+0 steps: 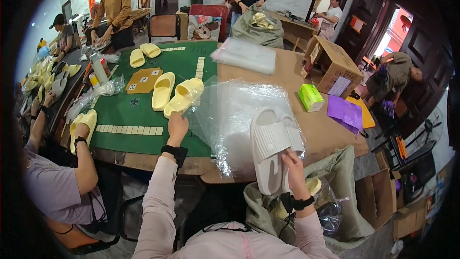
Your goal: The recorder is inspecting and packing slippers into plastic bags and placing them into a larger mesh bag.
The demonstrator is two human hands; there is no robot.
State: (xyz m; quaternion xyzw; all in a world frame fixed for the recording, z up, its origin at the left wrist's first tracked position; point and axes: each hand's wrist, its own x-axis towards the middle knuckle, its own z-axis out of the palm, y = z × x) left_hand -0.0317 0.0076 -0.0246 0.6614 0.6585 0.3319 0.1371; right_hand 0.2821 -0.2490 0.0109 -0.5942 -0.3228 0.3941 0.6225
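One pale shade is shown by the yellow slippers (164,91), while the white slippers (270,139) are patterned with parallel ribs. The mat (143,145) is coloured deep green and printed with cream tiles (129,130) and a gold panel (149,81), on which white squares with black dots are seen. Pale pink is seen in the sleeves (155,201), black in the wristbands (180,156). The table (292,81) is coloured tan, the carton (346,67) brown, the small box (311,99) lime green, the sheet (344,113) bright purple and the sack (342,170) dull grey-green.
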